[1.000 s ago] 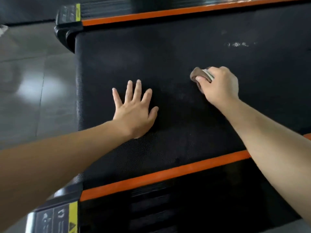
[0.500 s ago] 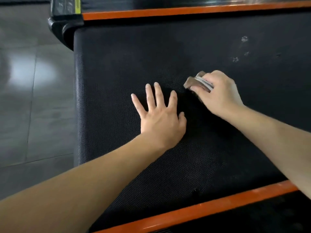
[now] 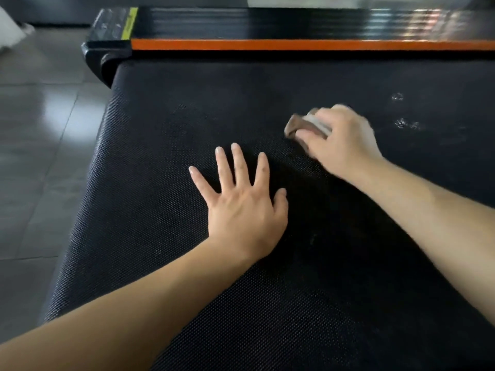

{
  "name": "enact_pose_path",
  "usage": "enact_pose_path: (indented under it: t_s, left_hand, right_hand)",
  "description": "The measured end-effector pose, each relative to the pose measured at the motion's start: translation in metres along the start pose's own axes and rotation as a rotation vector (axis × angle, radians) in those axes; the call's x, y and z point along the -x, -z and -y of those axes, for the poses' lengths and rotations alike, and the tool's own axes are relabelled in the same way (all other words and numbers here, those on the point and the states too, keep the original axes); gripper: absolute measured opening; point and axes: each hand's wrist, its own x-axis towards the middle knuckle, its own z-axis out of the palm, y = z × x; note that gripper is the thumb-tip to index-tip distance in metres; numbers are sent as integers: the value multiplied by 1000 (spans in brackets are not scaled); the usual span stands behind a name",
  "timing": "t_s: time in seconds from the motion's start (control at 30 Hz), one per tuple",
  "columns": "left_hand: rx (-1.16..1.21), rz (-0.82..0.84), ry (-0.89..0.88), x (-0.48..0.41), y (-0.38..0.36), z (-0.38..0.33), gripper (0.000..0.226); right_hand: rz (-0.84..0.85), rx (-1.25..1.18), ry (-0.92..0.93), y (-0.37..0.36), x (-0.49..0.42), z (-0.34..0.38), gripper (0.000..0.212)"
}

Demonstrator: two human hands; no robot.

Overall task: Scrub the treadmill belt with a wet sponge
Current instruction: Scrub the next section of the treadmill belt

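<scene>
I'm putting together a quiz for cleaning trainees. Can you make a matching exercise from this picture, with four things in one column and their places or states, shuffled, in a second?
Things
1. left hand
2. sponge
3. orange stripe
4. white flecks

Places or states
a. along the far side of the treadmill belt
b. lying flat on the belt, palm down
c. gripped by the right hand
d. on the belt, to the right of the right hand

Pairs: 1-b; 2-c; 3-a; 4-d
</scene>
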Motion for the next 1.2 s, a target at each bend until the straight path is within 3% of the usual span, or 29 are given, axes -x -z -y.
enact_pose_path:
  t_s: [0.1, 0.23, 0.3, 0.43, 0.6, 0.73, 0.8, 0.93, 1.07, 1.1, 1.2]
  left_hand:
    - [-38, -55, -4, 1, -6, 1, 76]
    - [-52, -50, 2, 0, -6, 0, 77]
    - [-51, -50, -2, 0, -6, 0, 77]
    - [-67, -71, 4, 1, -9, -2, 78]
    - [-73, -68, 17, 0, -8, -4, 78]
    - [-94, -51, 16, 1, -7, -3, 77]
    - [-100, -52, 21, 0, -6, -3, 78]
    - [-87, -57, 28, 0, -6, -5, 78]
    - [-101, -30, 33, 0, -5, -7, 78]
    - [-101, -28, 32, 0, -4, -7, 77]
    - [-89, -42, 31, 0, -4, -6, 78]
  right_hand:
    - [-112, 21, -207, -9, -56, -8, 34]
    - [58, -68, 129, -29, -42, 23, 30]
    - [21, -28, 111, -25, -61, 13, 29]
    - [-127, 95, -171, -24, -120, -7, 32]
    - [-16, 4, 53, -31, -109, 0, 31]
    - [-71, 31, -202, -17, -137, -17, 31]
    - [-118, 67, -143, -27, -130, -7, 32]
    - [2, 43, 90, -30, -116, 1, 35]
    - [-130, 113, -255, -14, -144, -25, 32]
    - [-141, 94, -264, -15, -142, -23, 31]
    - [-31, -40, -41, -24, -111, -6, 32]
